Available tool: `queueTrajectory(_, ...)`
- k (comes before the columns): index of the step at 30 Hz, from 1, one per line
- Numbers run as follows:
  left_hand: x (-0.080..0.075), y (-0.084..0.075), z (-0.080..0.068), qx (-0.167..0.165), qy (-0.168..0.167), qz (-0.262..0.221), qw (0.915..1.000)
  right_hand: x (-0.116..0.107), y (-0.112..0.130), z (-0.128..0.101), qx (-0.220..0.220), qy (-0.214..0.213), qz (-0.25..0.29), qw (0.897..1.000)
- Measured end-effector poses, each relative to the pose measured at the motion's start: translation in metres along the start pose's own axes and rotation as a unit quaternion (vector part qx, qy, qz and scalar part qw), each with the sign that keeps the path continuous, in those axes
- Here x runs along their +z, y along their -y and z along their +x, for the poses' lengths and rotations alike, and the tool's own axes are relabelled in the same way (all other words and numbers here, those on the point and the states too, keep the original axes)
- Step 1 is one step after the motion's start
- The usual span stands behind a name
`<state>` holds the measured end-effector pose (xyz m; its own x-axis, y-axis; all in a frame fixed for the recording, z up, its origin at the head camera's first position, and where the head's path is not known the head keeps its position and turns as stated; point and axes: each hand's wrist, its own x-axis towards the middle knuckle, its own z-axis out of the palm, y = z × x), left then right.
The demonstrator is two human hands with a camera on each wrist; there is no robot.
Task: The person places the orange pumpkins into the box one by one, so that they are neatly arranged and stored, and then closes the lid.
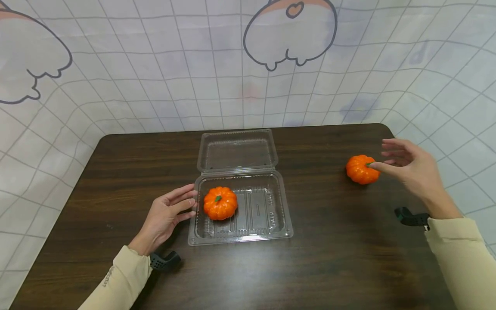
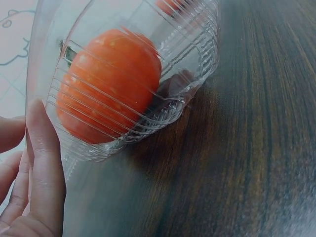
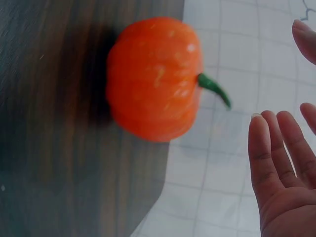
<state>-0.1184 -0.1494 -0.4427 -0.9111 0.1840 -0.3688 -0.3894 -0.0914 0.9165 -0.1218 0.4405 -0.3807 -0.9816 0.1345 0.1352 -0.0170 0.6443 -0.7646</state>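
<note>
A clear plastic clamshell box (image 1: 259, 236) lies on the table with its lid folded back. An orange toy pumpkin (image 1: 220, 204) with a green stem sits in the left part of its base. My left hand (image 1: 166, 213) pinches the box's left rim; in the left wrist view its fingers (image 2: 45, 168) lie along that edge. Farther right, a second orange toy pumpkin (image 1: 361, 170) rests on the table. My right hand (image 1: 416, 172) hovers just to its right, thumb near the stem and fingers spread. The right wrist view shows a gap between this hand and the pumpkin (image 3: 155, 79).
The dark wooden table (image 1: 317, 267) extends around the box. A white grid-patterned cloth (image 1: 217, 86) hangs behind it and down both sides. The transparent lid (image 1: 237, 150) lies flat behind the base. Dark bands (image 1: 165, 261) sit at both wrists.
</note>
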Motion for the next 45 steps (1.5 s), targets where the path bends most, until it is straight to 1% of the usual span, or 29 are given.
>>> queueTrajectory(7, 0.0, 0.0, 0.0, 0.001, 0.002, -0.001, 1.0, -0.001, -0.019, 0.0, 0.013, -0.016, -0.007, 1.0)
queueTrajectory(13, 0.0, 0.001, 0.001, 0.004, 0.002, -0.01, 0.9999, 0.002, -0.035, -0.002, 0.025, -0.005, -0.015, 1.0)
queueTrajectory(23, -0.001, 0.004, 0.003, 0.01, 0.004, -0.023, 0.9997, 0.014, -0.059, -0.001, 0.029, 0.001, 0.009, 1.0)
queueTrajectory(27, 0.0, 0.004, 0.003, 0.01, 0.004, -0.026, 0.9996, 0.019, -0.063, -0.002, 0.036, 0.006, 0.01, 0.999)
queueTrajectory(34, -0.001, 0.006, 0.003, 0.014, 0.006, -0.035, 0.9993, 0.02, -0.064, -0.004, 0.051, 0.037, -0.028, 0.998)
queueTrajectory(45, -0.001, 0.007, 0.004, 0.017, 0.009, -0.047, 0.9987, 0.019, -0.063, -0.005, 0.071, 0.064, -0.032, 0.995)
